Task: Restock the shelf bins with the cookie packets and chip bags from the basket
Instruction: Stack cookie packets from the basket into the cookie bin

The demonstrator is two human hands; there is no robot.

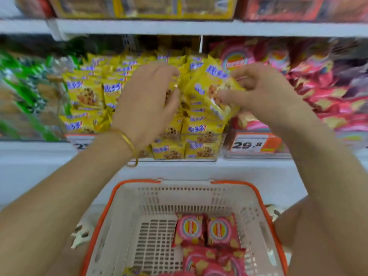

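Both hands are up at the middle shelf, over a clear bin [219, 144] packed with yellow cookie packets [85, 92]. My right hand [260, 92] pinches one yellow cookie packet [207, 90] by its right end, tilted above the stack. My left hand [147, 96] has its fingers curled into the packets at the bin's middle, pressing them leftward. Below, the white basket with an orange rim [111, 198] holds several red chip bags [189, 230] and a yellow packet [133, 272] at its near edge.
A bin of red and pink chip bags [326, 92] stands to the right, behind a 29.8 price tag [253, 144]. Green bags [22, 92] fill the bin on the left. Yellow and red boxes sit on the shelf above. The white shelf edge [59, 168] runs between bin and basket.
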